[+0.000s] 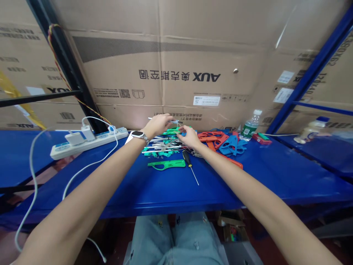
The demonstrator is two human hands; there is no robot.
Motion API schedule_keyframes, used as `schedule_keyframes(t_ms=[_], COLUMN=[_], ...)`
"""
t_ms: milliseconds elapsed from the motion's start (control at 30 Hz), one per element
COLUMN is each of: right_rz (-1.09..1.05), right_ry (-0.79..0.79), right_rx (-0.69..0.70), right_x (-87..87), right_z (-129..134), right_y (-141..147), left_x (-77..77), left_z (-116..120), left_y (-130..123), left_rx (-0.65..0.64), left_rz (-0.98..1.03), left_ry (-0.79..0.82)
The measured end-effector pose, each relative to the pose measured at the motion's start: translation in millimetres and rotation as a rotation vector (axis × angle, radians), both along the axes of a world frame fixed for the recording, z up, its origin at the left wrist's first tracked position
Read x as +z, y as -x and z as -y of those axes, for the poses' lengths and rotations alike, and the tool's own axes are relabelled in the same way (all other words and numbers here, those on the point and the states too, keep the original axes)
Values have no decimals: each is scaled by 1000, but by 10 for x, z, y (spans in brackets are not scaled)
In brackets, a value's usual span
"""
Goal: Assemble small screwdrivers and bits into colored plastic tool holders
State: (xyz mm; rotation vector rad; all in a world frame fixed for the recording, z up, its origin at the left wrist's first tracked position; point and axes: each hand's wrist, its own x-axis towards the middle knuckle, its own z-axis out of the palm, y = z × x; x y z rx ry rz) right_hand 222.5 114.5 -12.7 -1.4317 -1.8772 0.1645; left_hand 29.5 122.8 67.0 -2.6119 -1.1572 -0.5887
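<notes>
My left hand point(158, 125), with a watch on its wrist, is closed on a thin metal lighter tube point(174, 122) held above the pile. Close by on the right, my right hand point(190, 137) has its fingers pinched together at a fine wire that seems to hang from the tube; the contact is too small to make out. Below both hands lies a pile of metal tubes with green ends point(161, 147). A green lighter housing half point(168, 164) lies in front of the pile, beside a screwdriver point(190, 164) with a black and yellow handle.
Orange housings point(213, 139) and blue housings point(234, 145) are heaped to the right. Behind them stands a water bottle point(250, 126), near a red and green box point(261, 138). A power strip point(89, 142) with white cables sits left. Large cartons point(176, 48) wall off the back.
</notes>
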Motion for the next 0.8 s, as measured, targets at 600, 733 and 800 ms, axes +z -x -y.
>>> schedule_keyframes(t_ms=[600,733,800], right_rz=[115,-18,-163], right_ry=[104,113,168], right_rx=[93,233,307], right_x=[104,204,230], right_z=[-190,-312,-362], right_y=[-43,-65,-69], left_x=[-95,-76,-62], left_z=[-6,-17,-12], left_y=[27,54,75], left_rx=[64,102,130], left_rz=[96,136,153], left_ry=[29,34,46])
